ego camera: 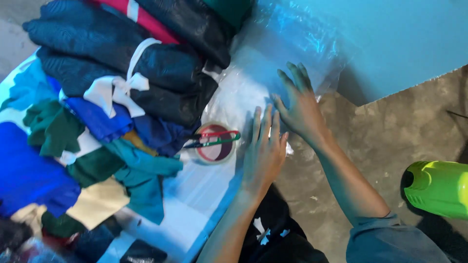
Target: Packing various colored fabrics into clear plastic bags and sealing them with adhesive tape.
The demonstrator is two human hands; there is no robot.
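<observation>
Closest to the lens, the person's dark lap sits at the bottom edge, and from it two bare forearms reach up toward a clear, crinkled plastic bag [273,63] spread flat on the pale surface [195,195]. Taking that bag as the landmark: the left hand [263,151] lies palm-down on its near edge, fingers [267,122] straight, close together and holding nothing. The right hand [302,109] presses on the bag just beyond the left hand, touching it at the thumb side, its fingers spread wide and also holding nothing.

Just left of the bag's near edge, touching the left hand's side, lies a round roll of tape [214,143] with a pair of red-and-green-handled scissors [213,138] resting across it. Further left of the bag rises a heap of folded cloth in navy, blue, teal and green [112,97], with a white strip tied in a bow. Well to the right of the bag, on the grey concrete floor [390,136], sits a bright lime-green plastic object [436,187].

To flatten the bag well, I judge both palms should stay flat and stroke outward from the middle, pushing air toward the open edge, with the scissors kept off the film.
</observation>
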